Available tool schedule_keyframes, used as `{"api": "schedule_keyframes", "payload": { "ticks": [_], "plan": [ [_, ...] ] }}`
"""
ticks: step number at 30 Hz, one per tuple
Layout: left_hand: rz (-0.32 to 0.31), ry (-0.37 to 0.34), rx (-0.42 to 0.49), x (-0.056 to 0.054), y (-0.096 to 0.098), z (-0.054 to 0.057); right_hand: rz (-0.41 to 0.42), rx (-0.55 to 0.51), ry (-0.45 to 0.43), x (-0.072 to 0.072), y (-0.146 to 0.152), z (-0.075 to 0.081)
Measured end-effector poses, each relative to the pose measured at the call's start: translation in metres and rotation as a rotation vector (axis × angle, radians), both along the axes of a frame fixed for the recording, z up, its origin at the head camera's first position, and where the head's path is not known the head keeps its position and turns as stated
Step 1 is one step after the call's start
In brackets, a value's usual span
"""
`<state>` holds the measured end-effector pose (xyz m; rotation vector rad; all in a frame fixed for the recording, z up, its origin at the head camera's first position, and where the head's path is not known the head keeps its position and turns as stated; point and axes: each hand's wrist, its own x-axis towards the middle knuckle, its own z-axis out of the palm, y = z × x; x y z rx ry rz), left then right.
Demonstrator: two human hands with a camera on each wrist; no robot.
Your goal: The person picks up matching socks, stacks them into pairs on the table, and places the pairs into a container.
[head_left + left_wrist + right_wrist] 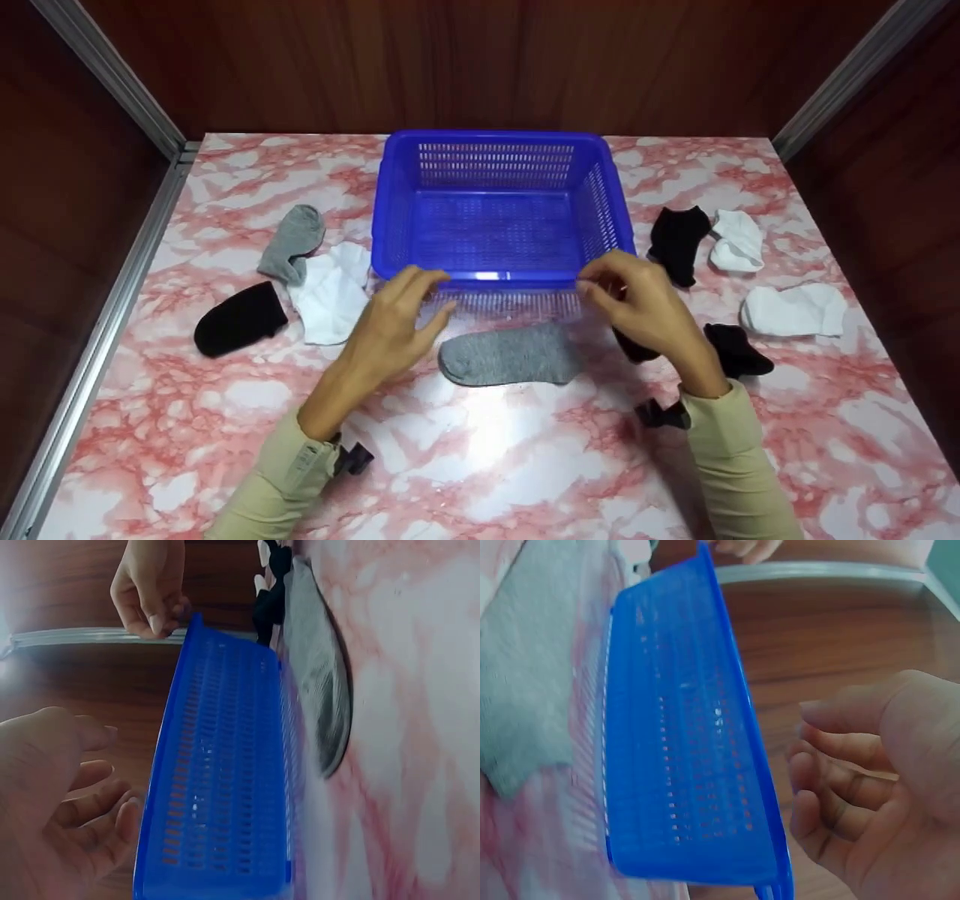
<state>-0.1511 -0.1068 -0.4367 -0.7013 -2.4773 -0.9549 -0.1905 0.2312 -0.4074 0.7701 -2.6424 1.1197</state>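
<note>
A blue plastic basket (502, 283) with slotted walls stands at the back middle of the table, nothing inside it. My left hand (386, 322) hovers by its front left corner, fingers loosely bent and thumb apart. Above the front right corner is my right hand (641, 304), fingers gently curled. Both wrist views show the palms beside the basket's rim (742, 690) with nothing held. Between the hands, a grey sock (510, 356) lies flat before the basket. A black sock (636, 348) is partly hidden beneath my right hand.
On the left lie a grey sock (294, 240), white socks (328, 296) and a black sock (240, 319). To the right are black socks (679, 244) and white socks (793, 310). Wooden panels (495, 67) with metal edges enclose the marbled table (487, 465).
</note>
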Motion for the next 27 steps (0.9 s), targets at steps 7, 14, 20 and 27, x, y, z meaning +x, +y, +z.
{"api": "schedule_keyframes", "payload": {
  "ticks": [7,14,20,27],
  "plan": [
    [0.07,0.029,0.004,-0.015,-0.019,0.003,-0.086,0.012,0.068,-0.021,0.005,0.009],
    [0.139,0.127,-0.034,-0.028,-0.037,0.006,-0.153,0.045,0.076,-0.038,0.009,0.008],
    [0.152,0.086,0.054,-0.043,-0.055,0.005,-0.205,0.078,0.062,-0.051,0.012,0.006],
    [0.269,0.046,0.139,-0.06,-0.08,-0.006,-0.22,0.114,0.018,-0.068,0.018,-0.002]
  ]
}}
